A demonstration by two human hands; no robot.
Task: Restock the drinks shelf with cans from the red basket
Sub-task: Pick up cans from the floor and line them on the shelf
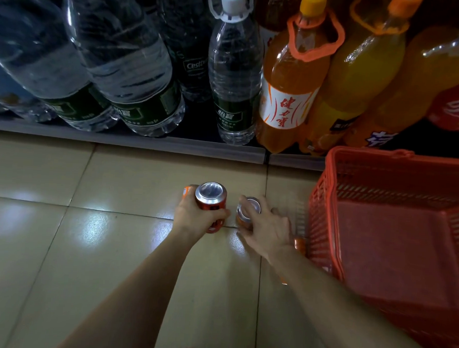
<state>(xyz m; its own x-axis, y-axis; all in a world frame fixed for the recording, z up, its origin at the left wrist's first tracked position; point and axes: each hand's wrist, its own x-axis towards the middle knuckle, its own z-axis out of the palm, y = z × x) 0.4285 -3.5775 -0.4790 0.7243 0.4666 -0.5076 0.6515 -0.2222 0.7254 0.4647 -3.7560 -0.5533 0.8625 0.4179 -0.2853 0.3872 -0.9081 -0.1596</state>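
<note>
My left hand point(194, 216) grips a red-orange can point(211, 199) with a silver top, held just above the tiled floor. A second orange can point(187, 192) peeks out behind that hand. My right hand point(264, 226) curls over another silver-topped can point(249, 210) standing on the floor. A further orange can point(299, 244) shows partly behind my right wrist, next to the red basket point(328, 195). The basket sits on the floor at the right, and no cans show inside it. The drinks shelf point(145, 141) runs across the top at floor level.
Large clear water bottles point(235, 89) fill the shelf's left and middle. Big orange soda bottles point(288, 89) stand at its right, with a red bottle point(457, 108) at the far right. Beige floor tiles point(60, 244) spread out in front.
</note>
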